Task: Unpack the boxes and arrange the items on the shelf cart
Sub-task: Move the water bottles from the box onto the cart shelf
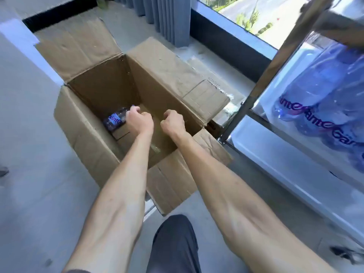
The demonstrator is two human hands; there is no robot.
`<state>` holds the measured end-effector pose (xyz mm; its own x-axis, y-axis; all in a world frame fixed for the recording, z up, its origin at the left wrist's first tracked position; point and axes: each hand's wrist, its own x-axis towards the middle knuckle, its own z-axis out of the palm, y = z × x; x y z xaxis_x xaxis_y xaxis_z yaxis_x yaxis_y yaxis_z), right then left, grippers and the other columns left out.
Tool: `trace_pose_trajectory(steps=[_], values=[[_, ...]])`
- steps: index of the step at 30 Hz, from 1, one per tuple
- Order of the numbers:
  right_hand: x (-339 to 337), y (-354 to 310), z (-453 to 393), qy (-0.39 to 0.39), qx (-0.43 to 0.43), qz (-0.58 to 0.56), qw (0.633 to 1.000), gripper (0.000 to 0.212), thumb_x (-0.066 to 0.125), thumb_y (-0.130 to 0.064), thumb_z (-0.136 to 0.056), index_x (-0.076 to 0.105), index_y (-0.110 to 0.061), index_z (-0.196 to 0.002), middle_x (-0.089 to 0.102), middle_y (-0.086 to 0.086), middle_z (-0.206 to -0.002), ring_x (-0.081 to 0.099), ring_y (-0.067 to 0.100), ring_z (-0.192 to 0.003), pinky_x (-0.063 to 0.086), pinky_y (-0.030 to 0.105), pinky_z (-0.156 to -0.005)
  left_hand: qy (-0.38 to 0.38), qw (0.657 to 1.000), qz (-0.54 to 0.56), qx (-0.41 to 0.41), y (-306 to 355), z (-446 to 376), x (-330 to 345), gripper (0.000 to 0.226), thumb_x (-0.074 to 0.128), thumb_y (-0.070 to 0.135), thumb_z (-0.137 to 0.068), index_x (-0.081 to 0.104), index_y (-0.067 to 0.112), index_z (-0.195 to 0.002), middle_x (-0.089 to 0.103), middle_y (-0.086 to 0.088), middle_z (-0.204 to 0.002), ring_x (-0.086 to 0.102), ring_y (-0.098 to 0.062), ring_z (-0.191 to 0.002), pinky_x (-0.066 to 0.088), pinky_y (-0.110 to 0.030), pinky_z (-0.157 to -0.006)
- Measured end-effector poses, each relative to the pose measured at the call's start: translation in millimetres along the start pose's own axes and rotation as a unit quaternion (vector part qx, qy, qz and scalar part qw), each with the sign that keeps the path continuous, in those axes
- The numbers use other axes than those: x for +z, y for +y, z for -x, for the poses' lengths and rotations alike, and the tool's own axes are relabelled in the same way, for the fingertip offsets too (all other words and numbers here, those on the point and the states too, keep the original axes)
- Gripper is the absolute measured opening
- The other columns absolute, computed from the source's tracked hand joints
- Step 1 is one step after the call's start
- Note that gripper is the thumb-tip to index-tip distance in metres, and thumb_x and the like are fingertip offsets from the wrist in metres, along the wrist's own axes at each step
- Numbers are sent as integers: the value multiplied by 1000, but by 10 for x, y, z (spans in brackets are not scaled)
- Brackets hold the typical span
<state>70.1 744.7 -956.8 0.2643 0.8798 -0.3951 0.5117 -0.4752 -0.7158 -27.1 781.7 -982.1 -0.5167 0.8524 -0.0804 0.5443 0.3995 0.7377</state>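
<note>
Reaching deep into the open cardboard box (pixel 94 123) on the floor, we find it nearly emptied: one bottle (pixel 115 120) with a purple label lies at the bottom, and nothing else shows inside. Our left hand (pixel 140 120) is curled at the bottle's neck end, touching it, though we cannot tell if it truly grips. Our right hand (pixel 173 123) is a loose fist holding nothing. Wrapped bottle packs (pixel 323 91) already sit on the shelf cart (pixel 275 150) beside the box, so we judge little remains here.
</note>
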Motion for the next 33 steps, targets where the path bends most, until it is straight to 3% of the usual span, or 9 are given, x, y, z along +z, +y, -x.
trace_pose_trajectory(steps=[4, 9, 12, 16, 19, 22, 25, 28, 33], values=[[605, 292, -589, -129, 66, 134, 980, 16, 55, -13, -92, 64, -8, -105, 66, 11, -108, 65, 30, -104, 47, 28, -70, -8, 999, -32, -20, -291, -563, 334, 33, 50, 8, -86, 65, 11, -116, 61, -10, -122, 56, -30, -114, 42, -34, -91], [1241, 639, -1121, -261, 117, 218, 933, 38, 39, -15, -103, 48, -4, -139, 47, 11, -146, 47, 27, -132, 42, 32, -100, -58, 983, -177, 5, -673, -1109, 759, 40, 58, 12, -87, 55, 9, -127, 52, -13, -134, 47, -30, -125, 37, -36, -102], [1469, 787, -1333, -322, 147, 248, 902, 56, 45, -29, -102, 29, -6, -150, 29, 15, -157, 32, 28, -142, 35, 31, -101, -120, 950, -282, 58, -897, -1241, 1104, 51, 70, 21, -85, 48, 8, -129, 45, -14, -137, 41, -30, -128, 37, -38, -103], [1785, 1162, -1341, -288, 180, 285, 896, 85, 58, -31, -93, 2, -19, -156, -17, 23, -159, -12, 40, -148, 15, 48, -119, -144, 926, -343, 68, -1200, -1472, 1524, 70, 74, 16, -80, 37, 10, -138, 31, -19, -151, 34, -33, -135, 31, -41, -108], [2125, 1152, -1474, -274, 178, 268, 906, 64, 44, -20, -99, 14, 0, -152, 10, 30, -158, 13, 46, -146, 25, 48, -116, -128, 914, -378, 65, -1355, -1872, 1721, 84, 71, 8, -82, 23, 11, -151, 10, -22, -161, 14, -35, -148, 17, -47, -117], [2220, 1100, -1650, -232, 212, 269, 910, 59, 42, -16, -101, 18, 4, -151, 11, 31, -157, 15, 50, -144, 29, 44, -114, -78, 915, -389, 69, -1425, -2252, 1791, 74, 54, -1, -88, 21, 11, -153, 8, -24, -161, 9, -38, -149, 14, -51, -118], [2285, 1130, -1690, -291, 164, 234, 913, 46, 43, -16, -98, 45, -6, -142, 43, 20, -147, 41, 41, -134, 39, 21, -75, -54, 921, -384, 33, -1513, -2513, 1812, 53, 30, 4, -100, 24, 10, -152, 21, -23, -158, 17, -38, -147, 16, -52, -115], [2287, 1125, -1603, -167, 203, 277, 924, 60, 23, 1, -95, 5, 4, -153, 0, 34, -157, 4, 53, -144, 37, 43, -104, -26, 918, -394, 36, -1574, -2623, 1847, 46, 21, 8, -102, 37, 4, -144, 34, -23, -149, 32, -38, -137, 26, -51, -106], [2313, 1404, -1435, -196, 102, 357, 908, 67, 40, -9, -95, 5, 11, -149, -9, 51, -145, -11, 67, -134, 2, 65, -114, -44, 902, -429, -5, -1639, -2584, 1883, 37, 40, 8, -96, 45, 21, -131, 40, -18, -143, 30, -37, -138, 21, -51, -110]])
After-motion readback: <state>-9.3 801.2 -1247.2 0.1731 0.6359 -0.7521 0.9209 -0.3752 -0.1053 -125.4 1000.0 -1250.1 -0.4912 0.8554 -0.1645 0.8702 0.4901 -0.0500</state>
